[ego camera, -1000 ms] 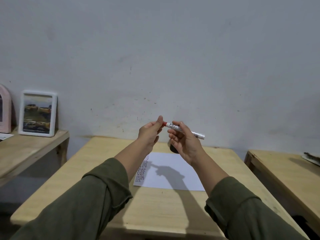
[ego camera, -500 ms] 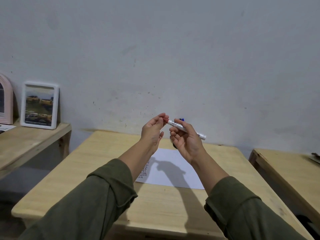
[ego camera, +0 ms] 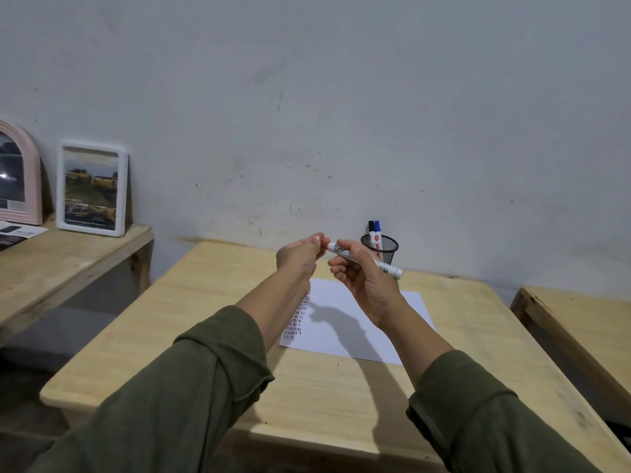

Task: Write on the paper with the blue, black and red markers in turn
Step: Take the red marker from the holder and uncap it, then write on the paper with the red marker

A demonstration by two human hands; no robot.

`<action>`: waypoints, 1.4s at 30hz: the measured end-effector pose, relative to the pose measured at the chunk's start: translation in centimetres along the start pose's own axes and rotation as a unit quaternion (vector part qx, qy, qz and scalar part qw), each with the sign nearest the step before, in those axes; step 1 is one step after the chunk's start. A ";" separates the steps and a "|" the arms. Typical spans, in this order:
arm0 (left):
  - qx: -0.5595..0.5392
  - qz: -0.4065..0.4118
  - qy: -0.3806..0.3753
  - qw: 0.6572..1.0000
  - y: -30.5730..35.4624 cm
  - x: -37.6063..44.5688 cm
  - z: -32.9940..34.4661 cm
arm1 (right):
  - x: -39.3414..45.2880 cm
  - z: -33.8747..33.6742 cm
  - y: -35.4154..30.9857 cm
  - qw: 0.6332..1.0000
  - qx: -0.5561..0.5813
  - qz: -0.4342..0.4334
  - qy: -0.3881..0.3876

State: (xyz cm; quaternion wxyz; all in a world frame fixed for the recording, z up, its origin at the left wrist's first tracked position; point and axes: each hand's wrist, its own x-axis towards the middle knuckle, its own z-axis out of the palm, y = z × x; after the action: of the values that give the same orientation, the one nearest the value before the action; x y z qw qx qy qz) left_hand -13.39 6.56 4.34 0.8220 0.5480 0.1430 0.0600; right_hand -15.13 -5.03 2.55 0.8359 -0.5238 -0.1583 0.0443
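Note:
Both hands are raised above the wooden desk (ego camera: 205,336). My right hand (ego camera: 362,281) grips the white barrel of the red marker (ego camera: 387,268), which lies slanted, its tail pointing right. My left hand (ego camera: 300,257) pinches the marker's left end with its fingertips, and the red cap is hidden under them. The white paper (ego camera: 368,339) lies on the desk below the hands, with rows of short strokes along its left edge. Behind the right hand stands a black mesh cup (ego camera: 387,249) with the black marker (ego camera: 371,227) and the blue marker (ego camera: 377,227) upright in it.
A side shelf (ego camera: 51,268) on the left carries a white picture frame (ego camera: 92,189), a pink arched frame (ego camera: 20,172) and a leaflet. Another wooden table (ego camera: 580,322) stands at the right. A grey wall runs close behind the desk.
The view has tilted down, so the mesh cup with two markers now shows behind the hands. My left fingertips have closed over the marker's red end, which showed a second ago.

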 end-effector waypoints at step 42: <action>0.507 0.131 -0.015 0.852 -8.8 -0.3 -13.5 | -3.0 -0.9 9.2 0.960 -0.204 0.139 0.131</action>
State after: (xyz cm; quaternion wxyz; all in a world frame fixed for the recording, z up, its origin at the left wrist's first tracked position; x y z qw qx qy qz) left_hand -18.22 14.96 -8.58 0.4170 0.9030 0.0682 0.0777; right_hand -16.81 -2.43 -6.67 0.7103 -0.7012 0.0212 0.0579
